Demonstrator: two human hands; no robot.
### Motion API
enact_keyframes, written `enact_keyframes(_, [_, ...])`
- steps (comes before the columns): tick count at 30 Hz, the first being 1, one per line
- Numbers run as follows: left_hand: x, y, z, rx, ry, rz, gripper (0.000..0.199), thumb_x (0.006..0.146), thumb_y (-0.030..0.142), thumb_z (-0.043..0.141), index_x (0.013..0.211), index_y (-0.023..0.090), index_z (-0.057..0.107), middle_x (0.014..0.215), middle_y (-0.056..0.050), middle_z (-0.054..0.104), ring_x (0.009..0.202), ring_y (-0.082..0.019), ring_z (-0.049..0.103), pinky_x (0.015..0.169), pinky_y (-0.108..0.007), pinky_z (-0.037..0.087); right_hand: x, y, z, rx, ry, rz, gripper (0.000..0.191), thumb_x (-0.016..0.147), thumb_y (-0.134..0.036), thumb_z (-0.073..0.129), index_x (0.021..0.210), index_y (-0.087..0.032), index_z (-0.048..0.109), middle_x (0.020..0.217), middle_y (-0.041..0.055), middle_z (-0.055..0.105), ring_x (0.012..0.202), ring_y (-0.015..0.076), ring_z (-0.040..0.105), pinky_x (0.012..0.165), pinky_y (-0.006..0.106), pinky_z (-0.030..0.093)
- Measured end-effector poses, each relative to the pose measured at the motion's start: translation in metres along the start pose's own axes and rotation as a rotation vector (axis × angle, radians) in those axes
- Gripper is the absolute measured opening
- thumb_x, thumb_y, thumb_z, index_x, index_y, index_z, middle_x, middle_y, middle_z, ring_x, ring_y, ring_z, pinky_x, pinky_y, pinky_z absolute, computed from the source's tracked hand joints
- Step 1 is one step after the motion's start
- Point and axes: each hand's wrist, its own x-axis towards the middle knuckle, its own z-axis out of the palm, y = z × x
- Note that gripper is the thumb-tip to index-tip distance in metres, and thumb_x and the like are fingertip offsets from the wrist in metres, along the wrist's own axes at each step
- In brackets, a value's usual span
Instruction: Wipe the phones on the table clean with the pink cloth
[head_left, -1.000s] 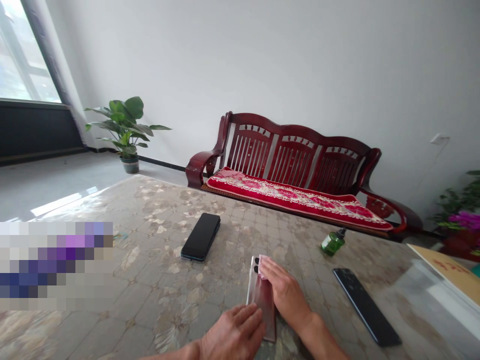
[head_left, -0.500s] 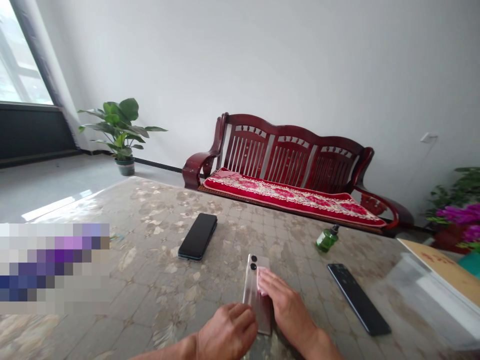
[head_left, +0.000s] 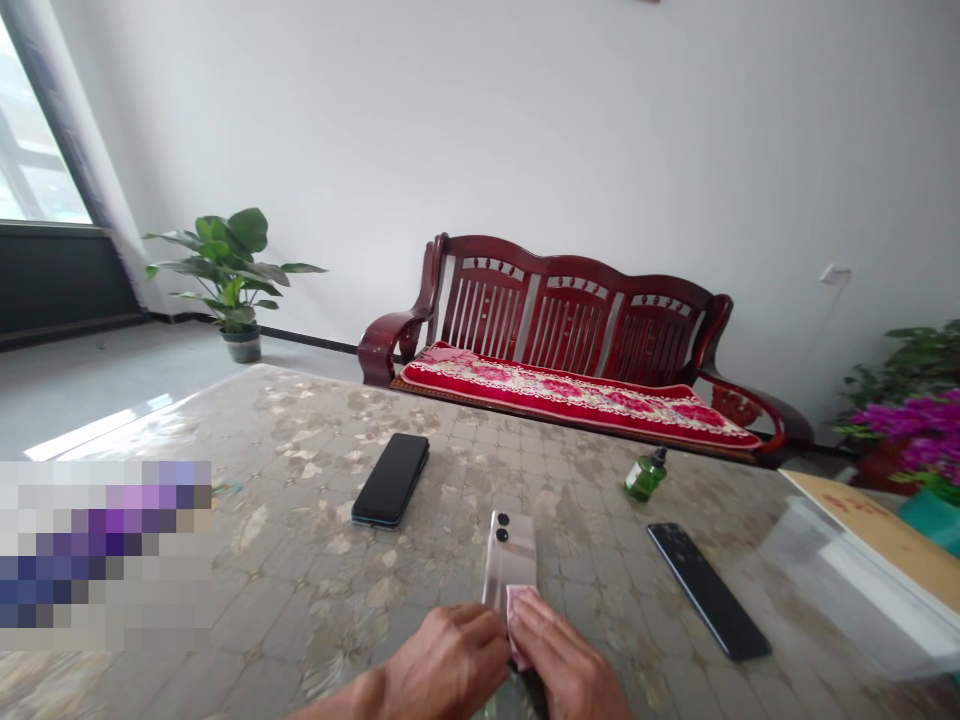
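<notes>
A pale, shiny smartphone (head_left: 514, 550) lies back up on the table in front of me, its two round camera lenses at the far end. My left hand (head_left: 454, 655) grips the phone's near left edge with curled fingers. On the lower part of the phone's back, my right hand (head_left: 559, 650) presses a folded pink cloth (head_left: 519, 600) under its fingers. The phone's near end is hidden by both hands. A dark smartphone (head_left: 391, 480) lies beyond to the left. Another black phone (head_left: 709, 590) lies to the right, and a small green spray bottle (head_left: 646, 476) stands behind it.
A patterned cover lies over the table (head_left: 285, 560). At the right edge sits a clear plastic box (head_left: 847, 590) with a tan folder (head_left: 877, 515) on top. Behind the table stand a dark red wooden bench (head_left: 570, 320) and a potted plant (head_left: 241, 345). A blurred patch covers the left side.
My right hand has slid the pink cloth down the phone's back, from near the lenses toward me. My left hand stays at the phone's left edge. The view has shifted slightly.
</notes>
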Motion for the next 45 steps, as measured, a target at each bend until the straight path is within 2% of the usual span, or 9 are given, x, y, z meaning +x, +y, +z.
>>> enact_keyframes(9, [0.023,-0.016,-0.039,-0.093,-0.277,-0.19,0.018,0.087,0.007,0.05,0.092,0.022,0.057,0.091,-0.001,0.066,0.083,-0.018,0.064,0.075,-0.025,0.05,0.0,-0.002,0.002,0.031,0.024,-0.005,0.045,0.086,-0.02,0.058,0.13,-0.011,0.057,0.133,0.0132,0.058,0.127,0.0238,0.051,0.104,0.029,0.045])
enact_keyframes(13, [0.051,-0.037,-0.049,-0.004,-0.355,-0.052,0.031,0.08,0.004,0.057,0.105,0.021,0.057,0.112,-0.006,0.063,0.105,-0.022,0.059,0.088,-0.031,0.048,0.005,-0.001,-0.004,0.067,0.029,-0.011,0.036,0.091,-0.016,0.055,0.127,-0.015,0.06,0.129,0.0089,0.062,0.125,0.0198,0.054,0.105,0.028,0.045])
enact_keyframes(17, [0.079,-0.061,-0.042,0.113,-0.402,0.107,0.068,0.073,0.004,0.068,0.132,0.026,0.044,0.149,-0.012,0.036,0.137,-0.031,0.032,0.104,-0.046,0.037,0.006,0.004,-0.01,0.12,-0.033,-0.01,0.037,0.09,-0.012,0.052,0.126,-0.016,0.06,0.13,0.0083,0.062,0.126,0.021,0.052,0.104,0.03,0.047])
enact_keyframes(22, [0.096,-0.083,-0.036,0.1,-0.52,0.059,0.079,0.06,0.012,0.081,0.13,0.027,0.048,0.142,-0.01,0.045,0.135,-0.034,0.033,0.102,-0.047,0.037,-0.004,0.024,-0.013,0.169,-0.091,0.113,0.043,0.091,-0.007,0.045,0.131,-0.017,0.057,0.135,0.0082,0.058,0.13,0.019,0.048,0.107,0.032,0.044])
enact_keyframes(28, [0.081,-0.096,-0.049,0.058,-0.469,-0.085,0.051,0.066,0.022,0.071,0.115,0.025,0.057,0.116,-0.007,0.055,0.107,-0.029,0.053,0.087,-0.037,0.046,0.006,0.052,-0.004,0.242,-0.053,0.334,0.042,0.091,-0.003,0.039,0.116,-0.021,0.068,0.128,0.0068,0.064,0.122,0.0183,0.056,0.104,0.036,0.048])
enact_keyframes(34, [0.049,-0.083,-0.042,0.086,-0.269,-0.352,0.038,0.075,0.031,0.066,0.111,0.024,0.059,0.107,-0.006,0.054,0.101,-0.027,0.052,0.089,-0.038,0.044,0.027,0.063,0.012,0.23,0.068,0.473,0.044,0.089,-0.004,0.038,0.118,-0.02,0.068,0.124,0.0094,0.066,0.117,0.0205,0.061,0.103,0.041,0.049])
enact_keyframes(38, [0.032,-0.055,-0.027,0.199,-0.189,-0.627,0.05,0.08,0.034,0.064,0.125,0.018,0.053,0.112,-0.011,0.056,0.104,-0.03,0.05,0.091,-0.043,0.044,0.028,0.052,0.026,0.235,0.118,0.385,0.049,0.089,-0.003,0.037,0.127,-0.021,0.061,0.129,0.0088,0.062,0.122,0.0204,0.056,0.104,0.041,0.048])
enact_keyframes(41, [0.02,-0.033,-0.018,0.139,-0.179,-0.625,0.05,0.082,0.037,0.063,0.126,0.018,0.052,0.12,-0.011,0.055,0.109,-0.03,0.049,0.093,-0.044,0.045,0.032,0.048,0.032,0.234,0.109,0.34,0.053,0.088,-0.001,0.037,0.132,-0.021,0.057,0.133,0.0087,0.059,0.127,0.0198,0.052,0.106,0.041,0.046])
enact_keyframes(45, [0.002,-0.016,-0.006,0.038,-0.151,-0.495,0.056,0.079,0.031,0.068,0.131,0.022,0.048,0.134,-0.01,0.048,0.114,-0.029,0.048,0.098,-0.042,0.043,0.053,0.058,0.031,0.229,0.044,0.388,0.045,0.087,-0.001,0.041,0.122,-0.017,0.065,0.128,0.0108,0.063,0.124,0.0208,0.055,0.107,0.041,0.045])
